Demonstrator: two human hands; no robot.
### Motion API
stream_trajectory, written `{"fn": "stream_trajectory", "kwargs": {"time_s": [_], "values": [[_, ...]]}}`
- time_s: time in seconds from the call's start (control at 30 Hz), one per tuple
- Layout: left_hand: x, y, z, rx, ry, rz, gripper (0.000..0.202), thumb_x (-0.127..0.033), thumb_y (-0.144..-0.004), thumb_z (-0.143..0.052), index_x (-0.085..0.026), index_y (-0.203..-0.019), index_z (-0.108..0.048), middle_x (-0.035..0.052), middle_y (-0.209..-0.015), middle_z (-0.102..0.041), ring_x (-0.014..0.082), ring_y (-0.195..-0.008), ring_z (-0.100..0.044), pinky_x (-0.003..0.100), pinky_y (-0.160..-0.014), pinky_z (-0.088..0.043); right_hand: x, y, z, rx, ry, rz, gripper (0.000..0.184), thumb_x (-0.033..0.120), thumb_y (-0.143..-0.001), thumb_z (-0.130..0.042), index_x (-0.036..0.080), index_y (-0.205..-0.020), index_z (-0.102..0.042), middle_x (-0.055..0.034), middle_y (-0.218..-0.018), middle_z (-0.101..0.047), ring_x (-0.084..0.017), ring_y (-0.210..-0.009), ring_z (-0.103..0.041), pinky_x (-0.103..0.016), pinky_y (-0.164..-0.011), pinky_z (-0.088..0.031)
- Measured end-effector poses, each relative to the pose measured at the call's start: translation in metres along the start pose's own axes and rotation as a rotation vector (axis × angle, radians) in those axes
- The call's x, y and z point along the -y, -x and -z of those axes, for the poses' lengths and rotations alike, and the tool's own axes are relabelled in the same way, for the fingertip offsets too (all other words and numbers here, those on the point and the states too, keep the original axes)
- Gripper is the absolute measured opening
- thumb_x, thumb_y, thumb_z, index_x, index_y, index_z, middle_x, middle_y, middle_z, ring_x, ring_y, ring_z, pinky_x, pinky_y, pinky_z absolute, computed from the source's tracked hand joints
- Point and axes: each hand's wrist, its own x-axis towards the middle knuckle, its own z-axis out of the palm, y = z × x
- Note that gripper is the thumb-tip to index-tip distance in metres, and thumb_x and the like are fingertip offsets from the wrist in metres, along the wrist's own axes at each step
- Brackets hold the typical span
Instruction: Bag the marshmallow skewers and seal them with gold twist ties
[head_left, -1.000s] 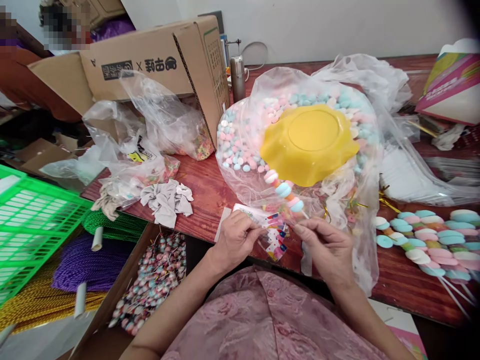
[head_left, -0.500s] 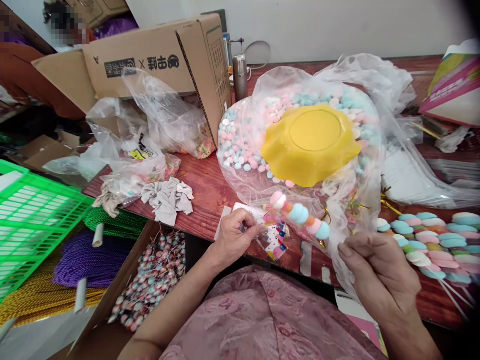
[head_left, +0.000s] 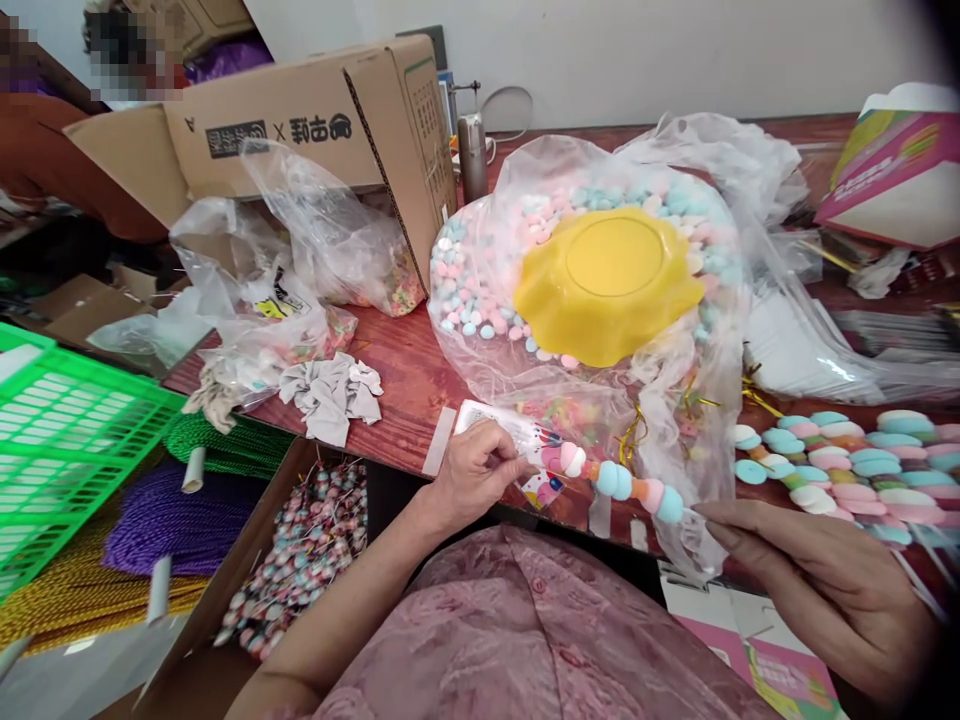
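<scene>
A skewer of marshmallows [head_left: 616, 480] in pink, white and blue, with orange pieces between, lies level above the table's front edge. My right hand [head_left: 817, 575] pinches its stick at the right end. My left hand [head_left: 476, 470] has thumb and forefinger closed on a clear plastic bag [head_left: 545, 492] with a colourful print. The skewer's left tip meets the bag close to those fingers; whether it is inside I cannot tell. More marshmallow skewers [head_left: 847, 465] lie in a pile beyond my right hand.
A large clear bag of loose marshmallows [head_left: 480, 290] holds a yellow scalloped dish [head_left: 615, 265], bottom up. A cardboard box [head_left: 300, 120] and crumpled cloth [head_left: 334, 395] stand left. Below are a green basket [head_left: 82, 420] and a carton of small wrapped pieces [head_left: 292, 560]. A person [head_left: 67, 170] is at far left.
My right hand has moved right and down, bringing the skewer lower and toward the printed bag. My left hand stays nearly in place. The view has shifted slightly.
</scene>
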Motion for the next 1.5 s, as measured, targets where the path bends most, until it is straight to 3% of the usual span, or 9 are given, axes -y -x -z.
{"fn": "stream_trajectory", "kwargs": {"time_s": [0.1, 0.27, 0.53, 0.73, 0.9, 1.0, 1.13, 1.23, 1.5], "values": [[0.0, -0.001, 0.001, 0.068, -0.039, -0.143, 0.028, -0.026, -0.086, -0.073, -0.017, -0.07, -0.051, 0.0011, -0.071, -0.062, 0.012, -0.067, -0.056, 0.025, -0.064, -0.043, -0.012, 0.001, 0.006, 0.105, -0.026, 0.105, 0.018, 0.023, -0.098, -0.051, 0.027, -0.109, -0.064, -0.0011, -0.085, -0.076, -0.014, -0.069, -0.072, -0.018, -0.059, -0.056], [0.0, 0.002, 0.0, 0.151, -0.084, -0.268, 0.026, -0.026, -0.092, -0.066, -0.019, -0.074, -0.049, 0.002, -0.072, -0.063, 0.0136, -0.071, -0.057, 0.027, -0.067, -0.046, -0.029, 0.008, 0.008, 0.215, -0.067, 0.044, 0.019, 0.022, -0.098, -0.051, 0.027, -0.111, -0.063, -0.0019, -0.088, -0.075, -0.015, -0.072, -0.072, -0.019, -0.058, -0.056], [0.001, 0.004, -0.004, 0.224, -0.098, -0.339, 0.022, -0.021, -0.095, -0.059, -0.019, -0.076, -0.048, 0.0036, -0.076, -0.065, 0.0152, -0.075, -0.059, 0.029, -0.071, -0.047, -0.025, 0.005, 0.003, 0.178, -0.094, 0.13, 0.023, 0.017, -0.095, -0.051, 0.029, -0.112, -0.063, 0.0, -0.094, -0.075, -0.014, -0.084, -0.072, -0.02, -0.07, -0.057], [0.001, 0.005, -0.009, 0.257, -0.089, -0.355, 0.022, -0.022, -0.096, -0.056, -0.02, -0.075, -0.047, 0.0034, -0.075, -0.063, 0.0153, -0.073, -0.056, 0.03, -0.071, -0.046, -0.009, -0.009, -0.001, 0.098, -0.077, 0.276, 0.032, 0.006, -0.091, -0.05, 0.021, -0.116, -0.061, -0.0036, -0.081, -0.072, -0.015, -0.071, -0.069, -0.023, -0.063, -0.054], [-0.001, 0.004, -0.007, 0.236, -0.122, -0.267, 0.006, -0.023, -0.092, -0.059, -0.019, -0.091, -0.054, 0.0087, -0.091, -0.067, 0.0191, -0.084, -0.059, 0.033, -0.075, -0.048, -0.002, -0.009, -0.001, 0.075, -0.018, 0.296, 0.032, 0.003, -0.089, -0.049, 0.019, -0.114, -0.061, -0.0045, -0.077, -0.07, -0.016, -0.069, -0.068, -0.026, -0.06, -0.052], [0.0, 0.004, -0.007, 0.318, -0.151, -0.233, 0.029, -0.028, -0.09, -0.064, -0.015, -0.114, -0.055, 0.0139, -0.103, -0.068, 0.0227, -0.092, -0.061, 0.034, -0.079, -0.049, 0.001, -0.007, -0.005, 0.086, -0.051, 0.296, 0.03, 0.006, -0.09, -0.05, 0.021, -0.114, -0.061, -0.0027, -0.079, -0.071, -0.016, -0.069, -0.067, -0.027, -0.061, -0.052], [0.0, 0.007, -0.013, 0.451, -0.18, -0.151, 0.014, -0.03, -0.091, -0.061, -0.016, -0.09, -0.06, 0.0056, -0.079, -0.066, 0.0172, -0.071, -0.059, 0.028, -0.066, -0.044, 0.005, -0.004, -0.016, 0.05, -0.038, 0.313, 0.029, 0.005, -0.089, -0.051, 0.019, -0.113, -0.061, -0.0016, -0.076, -0.068, -0.015, -0.063, -0.062, -0.028, -0.059, -0.05], [-0.001, 0.011, -0.016, 0.466, -0.182, -0.017, 0.019, -0.031, -0.087, -0.063, -0.018, -0.075, -0.056, -0.0005, -0.065, -0.058, 0.012, -0.058, -0.048, 0.024, -0.056, -0.033, 0.011, -0.002, -0.023, 0.02, 0.02, 0.358, 0.032, 0.001, -0.087, -0.049, 0.016, -0.114, -0.061, -0.0034, -0.079, -0.068, -0.015, -0.066, -0.06, -0.029, -0.061, -0.049], [-0.005, 0.014, -0.019, 0.5, -0.176, 0.103, 0.014, -0.024, -0.08, -0.069, -0.017, -0.074, -0.059, -0.0012, -0.067, -0.06, 0.0118, -0.06, -0.05, 0.024, -0.057, -0.029, 0.028, -0.005, -0.036, 0.014, 0.083, 0.43, 0.033, -0.001, -0.088, -0.044, 0.013, -0.112, -0.061, -0.0025, -0.073, -0.065, -0.014, -0.062, -0.057, -0.029, -0.056, -0.045]]}}
